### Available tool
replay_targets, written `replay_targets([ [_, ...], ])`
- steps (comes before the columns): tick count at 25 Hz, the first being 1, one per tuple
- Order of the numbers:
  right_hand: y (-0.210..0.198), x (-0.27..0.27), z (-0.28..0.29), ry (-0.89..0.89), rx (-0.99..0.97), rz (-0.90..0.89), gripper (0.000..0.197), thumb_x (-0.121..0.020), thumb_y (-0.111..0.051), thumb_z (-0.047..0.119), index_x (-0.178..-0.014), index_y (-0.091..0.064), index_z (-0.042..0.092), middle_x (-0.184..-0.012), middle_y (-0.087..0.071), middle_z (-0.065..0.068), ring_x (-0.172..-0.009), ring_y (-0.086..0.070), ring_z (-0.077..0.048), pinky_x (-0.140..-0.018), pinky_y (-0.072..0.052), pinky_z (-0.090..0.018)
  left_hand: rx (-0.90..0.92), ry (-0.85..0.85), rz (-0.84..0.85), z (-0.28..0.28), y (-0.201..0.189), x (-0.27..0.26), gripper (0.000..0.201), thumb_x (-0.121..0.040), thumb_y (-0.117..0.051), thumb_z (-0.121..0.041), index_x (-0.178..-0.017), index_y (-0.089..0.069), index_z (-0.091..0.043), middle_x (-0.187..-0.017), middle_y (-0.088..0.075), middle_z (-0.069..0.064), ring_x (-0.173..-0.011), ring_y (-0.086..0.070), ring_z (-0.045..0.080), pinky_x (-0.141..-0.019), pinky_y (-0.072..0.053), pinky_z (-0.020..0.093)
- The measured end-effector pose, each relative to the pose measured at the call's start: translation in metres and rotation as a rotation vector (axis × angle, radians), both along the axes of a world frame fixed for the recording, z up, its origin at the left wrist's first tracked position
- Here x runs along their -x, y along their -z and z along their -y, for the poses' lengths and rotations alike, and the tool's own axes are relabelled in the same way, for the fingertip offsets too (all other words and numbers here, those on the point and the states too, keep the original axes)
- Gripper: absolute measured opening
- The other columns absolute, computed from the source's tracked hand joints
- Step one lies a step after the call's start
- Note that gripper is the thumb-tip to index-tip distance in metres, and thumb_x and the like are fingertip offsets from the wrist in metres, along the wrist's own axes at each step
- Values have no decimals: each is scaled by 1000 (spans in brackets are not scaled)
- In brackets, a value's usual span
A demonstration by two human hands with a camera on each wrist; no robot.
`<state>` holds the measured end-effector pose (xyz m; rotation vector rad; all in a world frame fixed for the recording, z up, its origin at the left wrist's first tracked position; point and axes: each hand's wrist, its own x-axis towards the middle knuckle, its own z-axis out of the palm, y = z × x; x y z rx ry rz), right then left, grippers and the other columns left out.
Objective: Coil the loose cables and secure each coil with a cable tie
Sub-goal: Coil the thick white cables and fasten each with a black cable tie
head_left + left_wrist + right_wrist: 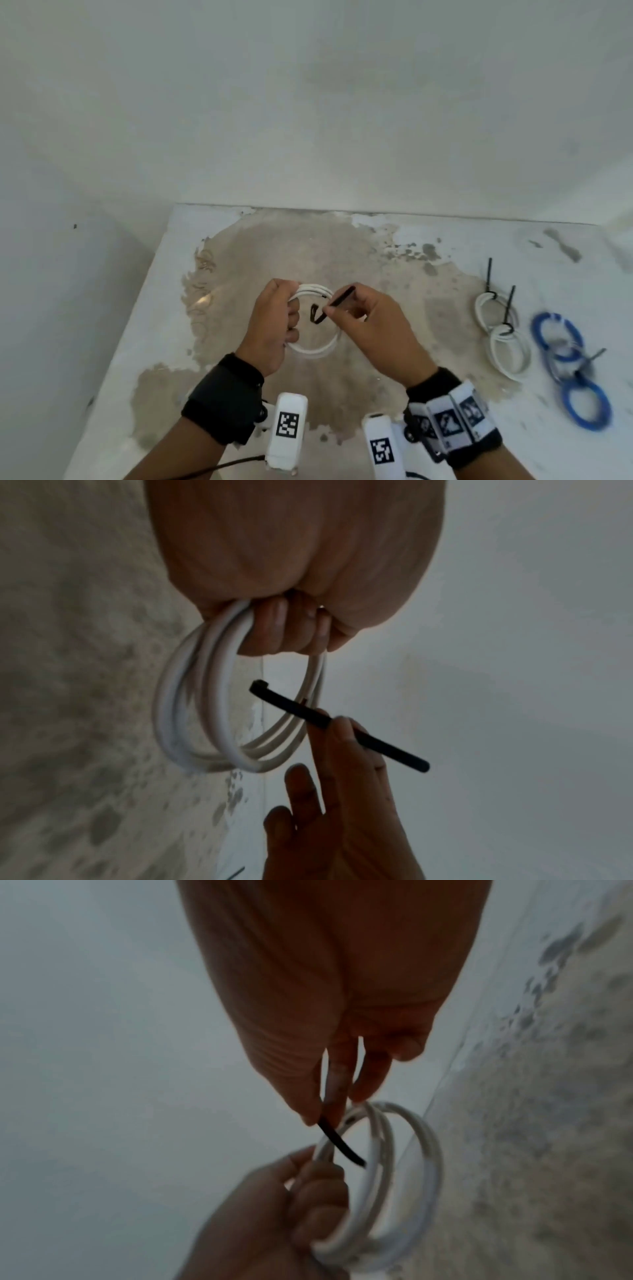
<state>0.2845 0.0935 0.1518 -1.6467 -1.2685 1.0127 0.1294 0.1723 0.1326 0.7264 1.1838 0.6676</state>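
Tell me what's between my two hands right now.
In the head view, the black cable tie pinched by the right hand, reaching toward the white cable coil that the left hand grips.

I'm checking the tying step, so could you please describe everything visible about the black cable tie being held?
The black cable tie is a thin, flat strip that looks like plastic, with a small square head at one end. It is open, not looped or fastened. The right hand pinches it near the middle between thumb and fingertips, held in the air above the table. It angles across the opening of the white cable coil that the left hand grips; whether it touches the coil is unclear.
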Motion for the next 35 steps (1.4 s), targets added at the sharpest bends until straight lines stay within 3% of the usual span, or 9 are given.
replay_targets([
  [5, 12, -53, 38, 107, -278, 255, 4, -91, -76, 26, -93, -74, 28, -88, -64, 17, -84, -55, -4, -74, -41, -16, -29, 11, 5, 34, -15, -70, 21, -102, -45, -19, -81, -46, -20, -56, -29, -9, -45, -19, 8, -43, -12, 25],
  [8, 15, -76, 47, 85, -394, 375, 10, -90, -78, 21, -94, -73, 28, -86, -59, 15, -83, -52, -5, -74, -40, -18, -19, -11, 12, 48, -21, -90, 15, -102, -43, -18, -96, -56, -16, -56, -29, -8, -45, -19, 7, -43, -12, 25],
  [11, 8, -86, 50, 66, -479, 412, 15, -88, -79, 16, -94, -72, 28, -86, -59, 13, -81, -52, -10, -73, -42, -22, 10, -16, 32, 54, -26, -100, 24, -102, -43, -19, -115, -63, -14, -56, -28, -7, -46, -19, 8, -44, -13, 25],
  [16, -1, -96, 52, 14, -514, 416, 13, -87, -79, 19, -95, -73, 27, -87, -60, 13, -82, -54, -11, -71, -49, -33, 78, 33, 73, 61, -31, -109, 33, -100, -45, -23, -110, -74, -11, -57, -26, -7, -45, -18, 7, -40, -14, 21],
  [20, -10, -102, 59, 30, -507, 358, 11, -91, -75, 28, -102, -76, 31, -92, -61, 17, -88, -59, -5, -76, -48, -21, 86, -9, 73, 66, -35, -121, 30, -99, -47, -22, -104, -75, -10, -56, -27, -7, -45, -19, 7, -38, -16, 20],
  [24, -24, -100, 65, 1, -559, 258, 19, -94, -71, 14, -108, -77, 26, -103, -68, 18, -90, -64, 4, -79, -45, -6, 81, -56, 91, 66, -42, -126, 27, -97, -49, -20, -95, -74, -11, -54, -29, -7, -44, -20, 7, -40, -16, 21],
  [26, -31, -96, 66, -4, -485, 113, 22, -97, -66, 16, -108, -76, 32, -100, -72, 21, -85, -70, 0, -74, -48, -8, 67, -67, 91, 65, -46, -128, 26, -96, -50, -19, -89, -73, -12, -53, -30, -7, -44, -21, 7, -40, -16, 21],
  [30, -44, -92, 61, 126, -193, -268, 19, -98, -67, 24, -113, -70, 34, -86, -75, 5, -63, -69, -10, -55, -51, -22, -2, -48, 59, 67, -58, -132, 22, -96, -52, -19, -76, -59, -15, -53, -28, -8, -45, -19, 7, -41, -15, 22],
  [35, -50, -89, 50, 209, -139, -269, 18, -97, -67, 23, -111, -65, 34, -80, -73, 0, -56, -67, -11, -46, -53, -28, -69, -33, 26, 68, -63, -133, 13, -97, -53, -22, -102, -60, -13, -55, -26, -7, -46, -17, 9, -40, -16, 23],
])
